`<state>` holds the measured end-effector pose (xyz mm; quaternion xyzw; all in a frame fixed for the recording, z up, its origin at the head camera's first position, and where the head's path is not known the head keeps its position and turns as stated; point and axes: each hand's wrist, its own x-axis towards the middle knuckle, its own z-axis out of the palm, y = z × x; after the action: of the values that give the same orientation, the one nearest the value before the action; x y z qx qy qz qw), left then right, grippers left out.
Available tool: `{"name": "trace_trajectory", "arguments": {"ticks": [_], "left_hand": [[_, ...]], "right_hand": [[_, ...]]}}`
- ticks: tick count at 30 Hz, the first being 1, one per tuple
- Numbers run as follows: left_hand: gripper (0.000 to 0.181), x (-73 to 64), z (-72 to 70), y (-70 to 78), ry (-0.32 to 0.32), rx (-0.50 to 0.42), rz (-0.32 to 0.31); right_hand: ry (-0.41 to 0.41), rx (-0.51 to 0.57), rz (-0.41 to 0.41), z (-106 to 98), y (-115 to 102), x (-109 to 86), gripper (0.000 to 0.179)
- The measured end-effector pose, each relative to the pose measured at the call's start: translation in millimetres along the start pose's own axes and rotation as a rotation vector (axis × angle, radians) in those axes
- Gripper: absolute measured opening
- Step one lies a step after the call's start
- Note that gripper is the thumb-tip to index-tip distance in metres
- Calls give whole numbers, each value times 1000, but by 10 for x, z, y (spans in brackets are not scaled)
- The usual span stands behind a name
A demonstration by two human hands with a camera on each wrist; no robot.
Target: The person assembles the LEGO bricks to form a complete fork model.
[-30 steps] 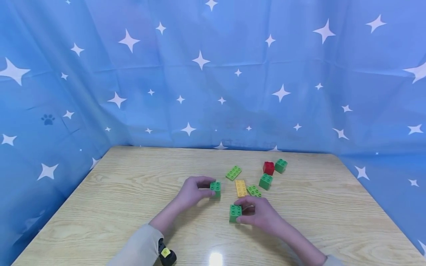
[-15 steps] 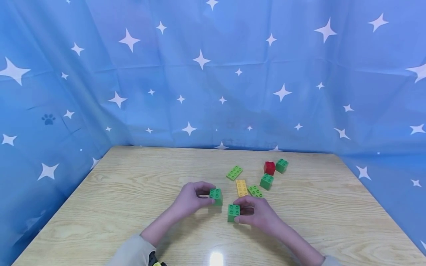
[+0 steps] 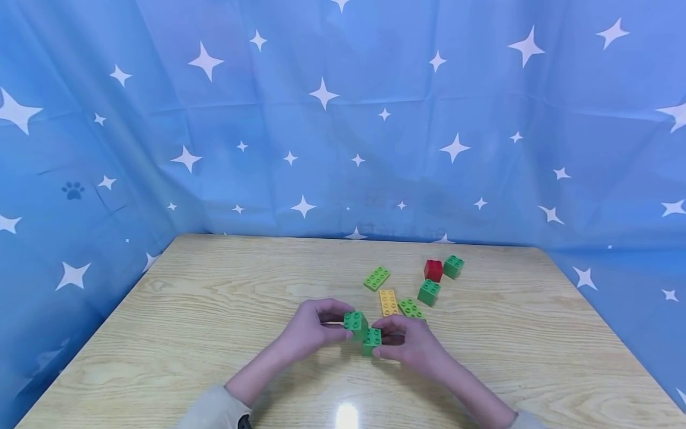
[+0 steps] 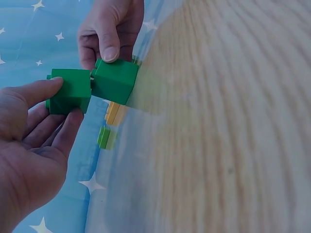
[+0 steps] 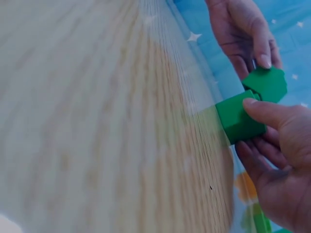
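Observation:
Between thumb and fingers, my left hand (image 3: 313, 328) holds a square green toy brick (image 3: 355, 323) raised off the table. My right hand (image 3: 415, 345) pinches a second green brick (image 3: 371, 343) that stands on the tabletop with its studs up. In the left wrist view, the left brick (image 4: 70, 92) sits slightly tilted at the studded top of the right brick (image 4: 114, 81). The right wrist view shows the left brick (image 5: 268, 83) overlapping the studs of the right brick (image 5: 237, 119); whether they are joined I cannot tell.
Beyond the hands lie a flat yellow brick (image 3: 388, 302) and two flat lime bricks, one farther back (image 3: 377, 278) and one by the right hand (image 3: 411, 308). Behind right are a red brick (image 3: 433, 270) and two green bricks (image 3: 429, 292). A starry blue curtain (image 3: 321, 149) hangs behind the table (image 3: 225, 298).
My left hand has come nearer and to the right with its green brick, ending at the other brick. My right hand has slid its brick slightly left.

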<state>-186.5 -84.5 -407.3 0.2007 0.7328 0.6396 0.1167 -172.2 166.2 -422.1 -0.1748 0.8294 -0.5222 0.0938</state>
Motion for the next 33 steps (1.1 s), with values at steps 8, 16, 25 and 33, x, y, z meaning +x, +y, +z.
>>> {"name": "trace_trajectory", "arguments": {"ticks": [8, 16, 25, 33], "left_hand": [[37, -1, 32, -25, -17, -45, -19], [37, 32, 89, -27, -20, -42, -9], [35, 60, 141, -28, -25, -43, 13], [35, 76, 180, -17, -26, -49, 16]], "right_hand": [[3, 36, -2, 8, 2, 11, 46], [3, 66, 1, 24, 33, 27, 49], [-5, 74, 10, 24, 32, 26, 50], [1, 108, 25, 32, 38, 22, 48]]}}
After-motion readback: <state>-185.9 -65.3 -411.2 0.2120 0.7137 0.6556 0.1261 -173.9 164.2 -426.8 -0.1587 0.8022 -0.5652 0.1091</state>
